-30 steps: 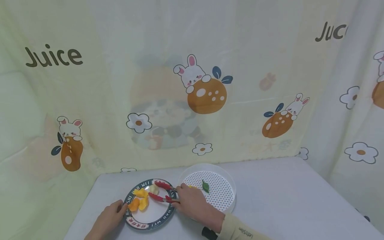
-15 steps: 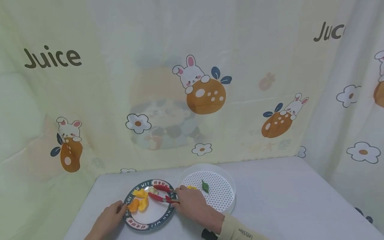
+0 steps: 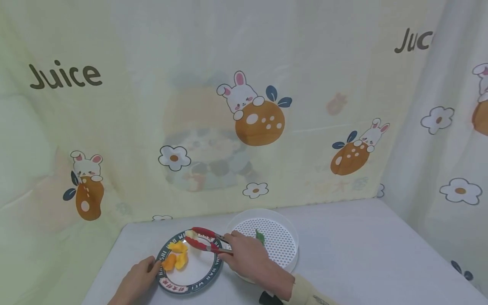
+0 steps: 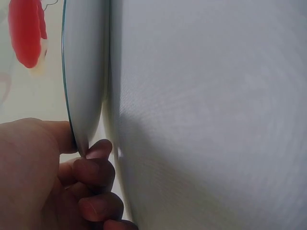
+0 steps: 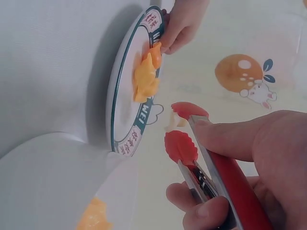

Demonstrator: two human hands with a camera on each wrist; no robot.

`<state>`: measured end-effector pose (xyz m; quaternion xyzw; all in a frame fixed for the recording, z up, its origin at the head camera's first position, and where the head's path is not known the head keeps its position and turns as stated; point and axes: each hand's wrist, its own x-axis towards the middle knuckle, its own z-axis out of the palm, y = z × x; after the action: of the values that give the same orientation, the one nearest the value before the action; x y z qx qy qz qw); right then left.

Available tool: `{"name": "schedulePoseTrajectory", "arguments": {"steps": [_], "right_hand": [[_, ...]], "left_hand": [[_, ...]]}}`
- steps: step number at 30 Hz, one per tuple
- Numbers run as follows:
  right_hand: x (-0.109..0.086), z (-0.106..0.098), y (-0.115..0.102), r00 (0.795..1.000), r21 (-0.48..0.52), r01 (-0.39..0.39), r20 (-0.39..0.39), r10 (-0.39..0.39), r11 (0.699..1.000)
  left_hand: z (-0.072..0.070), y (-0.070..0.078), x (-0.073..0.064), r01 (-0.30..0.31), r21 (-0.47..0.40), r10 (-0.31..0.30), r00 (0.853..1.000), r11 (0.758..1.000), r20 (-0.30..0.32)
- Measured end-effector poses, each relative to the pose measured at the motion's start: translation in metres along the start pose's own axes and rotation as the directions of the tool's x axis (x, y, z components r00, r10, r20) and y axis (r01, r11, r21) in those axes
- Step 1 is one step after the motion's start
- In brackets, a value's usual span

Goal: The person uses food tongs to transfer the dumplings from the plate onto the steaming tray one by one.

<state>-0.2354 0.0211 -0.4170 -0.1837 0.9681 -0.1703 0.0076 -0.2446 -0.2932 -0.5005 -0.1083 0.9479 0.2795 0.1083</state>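
Observation:
My left hand (image 3: 139,277) pinches the rim of a white plate (image 3: 190,289) with a dark, lettered border; in the left wrist view its thumb and fingertips close on the plate's edge (image 4: 86,96). Two yellow pieces (image 3: 181,260) and one orange piece (image 3: 169,262) lie on the plate's left side. My right hand (image 3: 248,259) grips metal tongs with red tips (image 3: 196,244). A small cream-coloured piece (image 5: 175,121) is caught between those tips, raised above the plate's far side. Its kind is too small to make out.
Right of the plate stands a round white perforated tray (image 3: 284,250), partly behind the right hand. A green leaf (image 3: 260,236) lies in it, and a yellow piece (image 5: 94,215) shows there in the right wrist view. A printed curtain (image 3: 305,169) hangs behind the table.
The tongs have lifted the cream-coloured piece up from the plate and slightly toward its far edge. The left hand keeps its place on the rim.

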Motion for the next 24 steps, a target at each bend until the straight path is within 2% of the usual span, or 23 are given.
{"name": "schedulePoseTrajectory", "arguments": {"steps": [6, 11, 20, 24], "right_hand": [[-0.004, 0.001, 0.003, 1.000, 0.012, -0.025, 0.005, 0.025, 1.000], [-0.010, 0.000, 0.010, 1.000, 0.013, -0.014, -0.016, 0.014, 1.000], [-0.022, -0.005, 0.031, 0.999, 0.055, -0.021, -0.026, 0.022, 0.998], [-0.026, -0.008, 0.041, 0.998, 0.073, -0.052, -0.018, 0.054, 0.996]], "left_hand": [[-0.001, 0.000, -0.001, -0.008, -0.002, 0.008, 1.000, 1.000, -0.002], [-0.001, 0.002, -0.002, -0.008, 0.004, 0.008, 1.000, 1.000, 0.003], [0.000, 0.001, -0.003, -0.027, -0.002, 0.027, 1.000, 1.000, -0.011], [0.000, 0.001, -0.004, -0.022, -0.016, 0.022, 1.000, 1.000, -0.014]]}}
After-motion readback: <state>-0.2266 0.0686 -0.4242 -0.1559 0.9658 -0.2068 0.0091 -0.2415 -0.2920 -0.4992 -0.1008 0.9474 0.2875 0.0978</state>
